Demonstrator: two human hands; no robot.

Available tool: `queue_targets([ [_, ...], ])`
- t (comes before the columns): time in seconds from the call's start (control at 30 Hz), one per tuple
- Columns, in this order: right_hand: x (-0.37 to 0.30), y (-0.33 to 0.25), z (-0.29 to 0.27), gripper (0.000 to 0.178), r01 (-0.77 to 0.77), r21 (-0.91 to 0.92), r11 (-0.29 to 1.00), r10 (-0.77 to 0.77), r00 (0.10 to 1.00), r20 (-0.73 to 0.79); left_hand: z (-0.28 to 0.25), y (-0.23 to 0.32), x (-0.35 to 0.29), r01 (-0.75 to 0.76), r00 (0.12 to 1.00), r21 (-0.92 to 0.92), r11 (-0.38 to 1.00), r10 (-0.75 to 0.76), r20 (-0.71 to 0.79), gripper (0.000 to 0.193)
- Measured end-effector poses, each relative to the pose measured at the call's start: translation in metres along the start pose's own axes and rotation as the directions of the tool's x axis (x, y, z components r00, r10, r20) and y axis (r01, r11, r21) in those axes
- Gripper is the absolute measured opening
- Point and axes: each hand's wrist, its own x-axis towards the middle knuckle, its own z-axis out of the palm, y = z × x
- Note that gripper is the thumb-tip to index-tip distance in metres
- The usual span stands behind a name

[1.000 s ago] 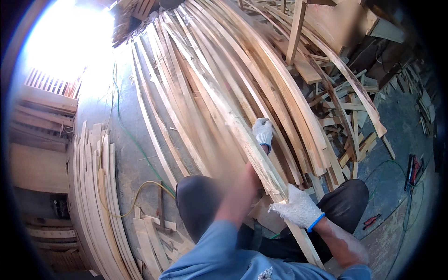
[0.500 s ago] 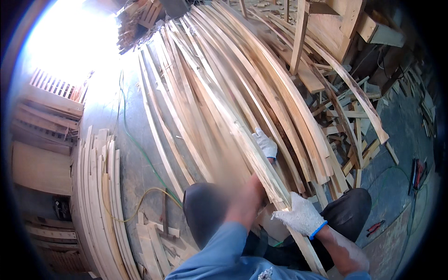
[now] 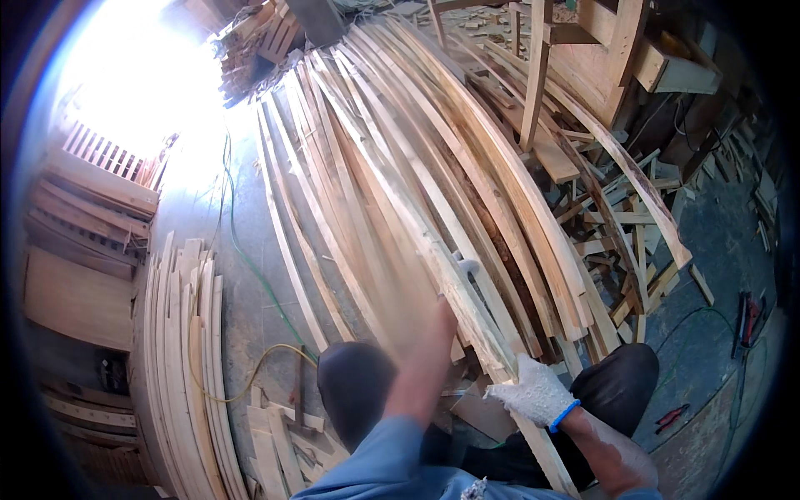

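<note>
A long, pale wooden strip point(image 3: 468, 304) with a rough edge runs from the pile down past my right side. My right hand point(image 3: 533, 390), in a white knit glove with a blue cuff, is closed around its near part between my knees. Further up, my left hand point(image 3: 468, 265) is wrapped around the same strip from beneath. Only some gloved fingers show at the strip's right edge; the rest of that hand is hidden behind the wood. Beneath and beside it, many long wooden strips point(image 3: 500, 217) lie side by side, fanning away from me.
At left lies a stack of pale strips point(image 3: 179, 333), near a green and yellow hose point(image 3: 267, 287). Short offcuts point(image 3: 279, 442) lie by my left knee. Right of the pile are a wooden stand point(image 3: 537, 79), scrap wood point(image 3: 633, 225) and red-handled pliers point(image 3: 671, 417).
My left hand has slid a little up and left along the strip, with less of its glove showing. My right hand keeps its place on the wood. The view has shifted slightly.
</note>
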Motion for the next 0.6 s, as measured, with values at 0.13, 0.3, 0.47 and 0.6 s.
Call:
queue_targets([
  [0.13, 0.002, 0.003, 0.004, 0.051, 0.066, 0.081, 0.995, -0.066, 0.998, 0.005, -0.008, 0.009, -0.027, 0.044, 0.996, -0.243, 0.969, -0.023, 0.090, 0.038],
  [0.3, -0.008, -0.022, -0.025, 0.044, -0.123, 0.210, 0.970, 0.105, 0.990, 0.094, -0.006, 0.019, -0.046, 0.016, 0.987, -0.460, 0.888, 0.059, 0.147, 0.035],
  [0.47, -0.014, -0.027, -0.046, 0.040, -0.207, 0.375, 0.904, 0.188, 0.978, 0.088, 0.030, 0.054, -0.057, -0.030, 0.962, -0.615, 0.788, 0.190, 0.197, 0.034],
  [0.6, -0.016, -0.026, -0.056, 0.035, -0.208, 0.513, 0.833, 0.170, 0.978, 0.121, 0.045, 0.083, -0.079, -0.119, 0.950, -0.596, 0.794, 0.265, 0.163, 0.036],
])
